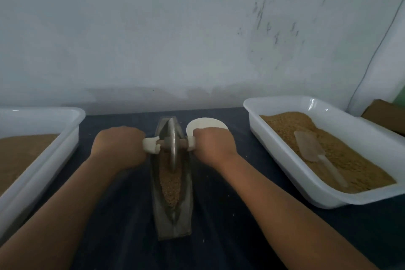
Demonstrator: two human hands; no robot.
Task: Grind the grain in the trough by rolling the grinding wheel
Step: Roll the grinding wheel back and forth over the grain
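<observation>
- My left hand (119,147) and right hand (215,146) grip the grey metal grinding wheel (173,151) by its axle.
- In the narrow metal trough (158,215), wheel toward 12 o'clock, tan grain (172,188) toward 6 o'clock.

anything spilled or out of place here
Only minor: a few pale specks lie scattered on the dark table beside the trough, likely spilled bits. The wheel stands upright in the trough, left hand and right hand gripping its handles.

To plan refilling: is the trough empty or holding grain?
Holding grain: it lies along the trough, on the near side of the grinding wheel.
</observation>
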